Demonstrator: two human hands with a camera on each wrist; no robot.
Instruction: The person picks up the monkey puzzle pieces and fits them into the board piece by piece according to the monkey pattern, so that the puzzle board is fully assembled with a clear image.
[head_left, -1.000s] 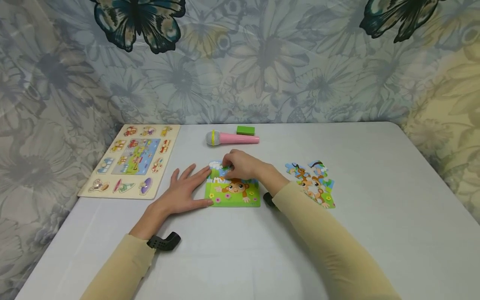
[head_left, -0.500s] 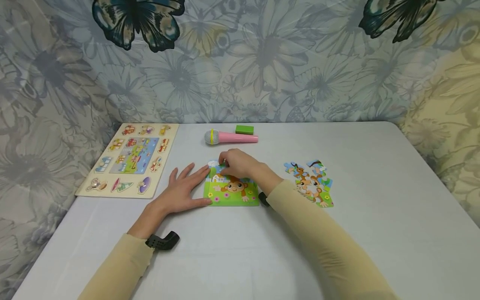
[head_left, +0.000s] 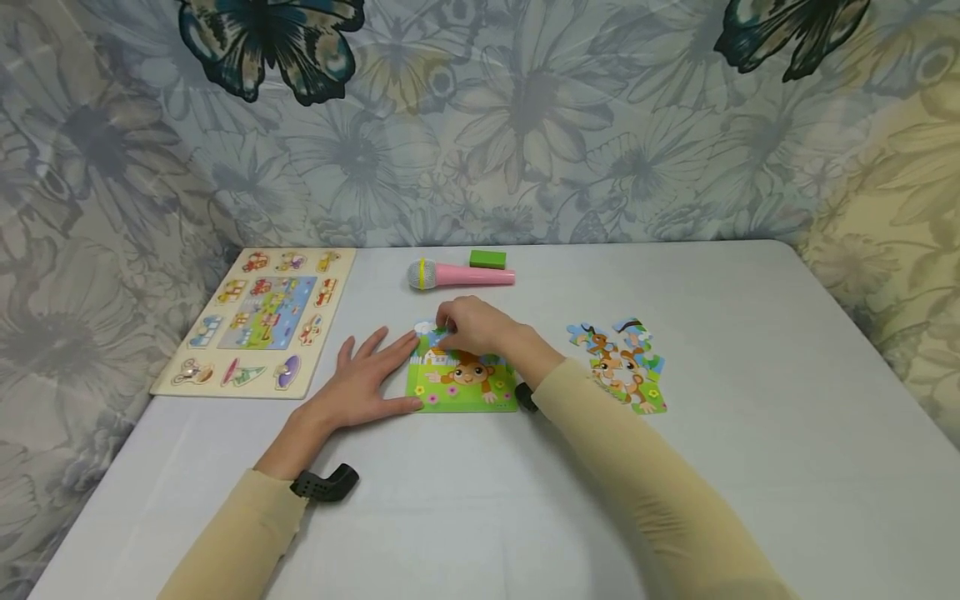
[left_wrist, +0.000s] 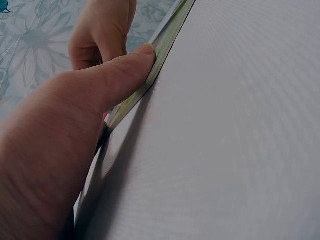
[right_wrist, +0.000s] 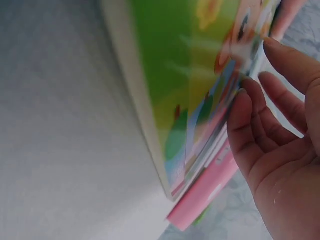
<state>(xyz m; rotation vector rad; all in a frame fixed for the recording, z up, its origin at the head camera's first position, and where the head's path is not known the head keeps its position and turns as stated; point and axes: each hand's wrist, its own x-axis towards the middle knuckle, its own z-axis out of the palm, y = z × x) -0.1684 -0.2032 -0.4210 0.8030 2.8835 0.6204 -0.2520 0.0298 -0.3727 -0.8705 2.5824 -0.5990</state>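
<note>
The monkey puzzle board (head_left: 461, 400) lies flat in the middle of the white table. My left hand (head_left: 363, 383) is spread at its left side, fingertips touching the upper left edge and thumb on the lower left corner. Over the board's upper part, my right hand (head_left: 476, 325) has its fingers curled down, thumb and fingers pinching a puzzle piece (head_left: 432, 340) at the upper left; the hand hides much of it. In the right wrist view the fingers meet the board at a slant. To the right lie several loose monkey puzzle pieces (head_left: 622, 367), some touching.
A pink toy microphone (head_left: 472, 275) lies behind the board, with a green block (head_left: 487, 259) just behind it. At the left is a wooden puzzle board with vehicle and toy shapes (head_left: 255, 325). A flowered cloth wall (head_left: 525, 125) rises along the table's back edge.
The right hand's fingers shift very slightly at the board's upper left. The left hand keeps its place, and the whole view drifts a little.
</note>
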